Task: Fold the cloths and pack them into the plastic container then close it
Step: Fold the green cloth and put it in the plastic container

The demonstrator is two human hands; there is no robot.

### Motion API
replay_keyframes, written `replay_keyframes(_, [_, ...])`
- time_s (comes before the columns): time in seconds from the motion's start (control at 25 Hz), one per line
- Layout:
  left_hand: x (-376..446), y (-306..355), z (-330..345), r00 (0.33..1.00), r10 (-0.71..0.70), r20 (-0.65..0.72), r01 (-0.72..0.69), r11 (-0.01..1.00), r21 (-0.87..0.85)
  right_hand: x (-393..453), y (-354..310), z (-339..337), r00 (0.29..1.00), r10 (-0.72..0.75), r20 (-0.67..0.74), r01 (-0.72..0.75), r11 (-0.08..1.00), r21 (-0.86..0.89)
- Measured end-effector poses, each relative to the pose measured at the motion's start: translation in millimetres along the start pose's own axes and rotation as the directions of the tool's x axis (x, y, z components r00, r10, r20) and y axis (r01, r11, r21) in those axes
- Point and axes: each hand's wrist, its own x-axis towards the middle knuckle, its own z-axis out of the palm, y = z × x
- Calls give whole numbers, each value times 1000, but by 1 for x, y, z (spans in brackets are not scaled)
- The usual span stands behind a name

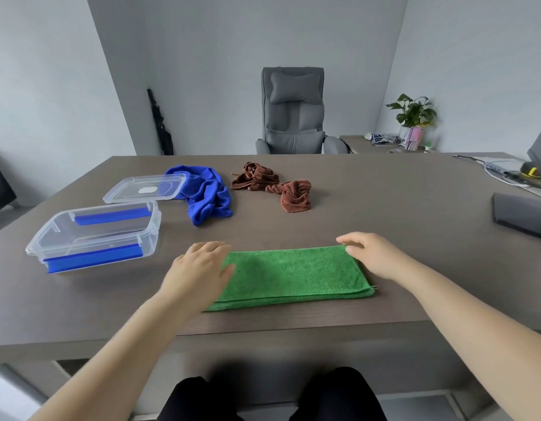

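A green cloth [293, 275], folded into a long flat strip, lies on the table near its front edge. My left hand [199, 268] lies flat on the strip's left end. My right hand [372, 256] is at the far right corner, fingertips curled over the cloth's edge. A clear plastic container [93, 235] with blue clips stands open at the left. Its clear lid [144, 188] lies behind it. A crumpled blue cloth [207, 194] sits beside the lid. Two crumpled brown cloths [254, 177] [295, 196] lie further back in the middle.
The grey-brown table [400, 214] has a dark flat object [521, 215] at its right edge, with cables and a monitor behind it. A grey office chair [293, 113] stands behind the table. A potted plant [413, 113] sits on a side desk.
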Motion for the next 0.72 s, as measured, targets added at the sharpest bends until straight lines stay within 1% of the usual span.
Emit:
replay_keyframes(0.04, [0, 24, -1, 997, 33, -63, -35, 999, -29, 5, -1, -4, 999, 31, -14, -31, 999, 18])
replay_keyframes(0.12, [-1, 81, 1, 981, 141, -129, -153, 985, -84, 14, -3, -10, 995, 101, -21, -102, 995, -20])
replay_keyframes(0.2, [-6, 141, 9, 955, 272, -117, -281, 958, -66, 21, -5, -13, 987, 158, -15, -158, 984, -85])
replay_keyframes(0.28, [-13, 189, 13, 933, 361, -18, -360, 933, 12, 27, -7, -14, 980, 198, 1, -196, 973, -125])
replay_keyframes(0.36, [-15, 222, 11, 922, 379, 81, -385, 920, 72, 31, -10, -15, 971, 238, 34, -231, 963, -143])
replay_keyframes(0.4, [-14, 233, 13, 925, 372, 81, -380, 918, 112, 33, -11, -16, 966, 255, 49, -246, 958, -148])
replay_keyframes(0.52, [-3, 257, 33, 921, 386, 48, -389, 915, 107, 36, -17, -17, 950, 301, 79, -287, 946, -152])
replay_keyframes(0.6, [5, 265, 37, 929, 361, 81, -369, 920, 131, 37, -21, -17, 943, 314, 107, -293, 940, -178])
replay_keyframes(0.64, [8, 268, 38, 935, 345, 76, -353, 928, 123, 36, -22, -17, 941, 317, 116, -292, 937, -192])
replay_keyframes(0.72, [10, 268, 37, 949, 306, 75, -309, 951, 27, 35, -28, -17, 938, 322, 124, -299, 938, -176])
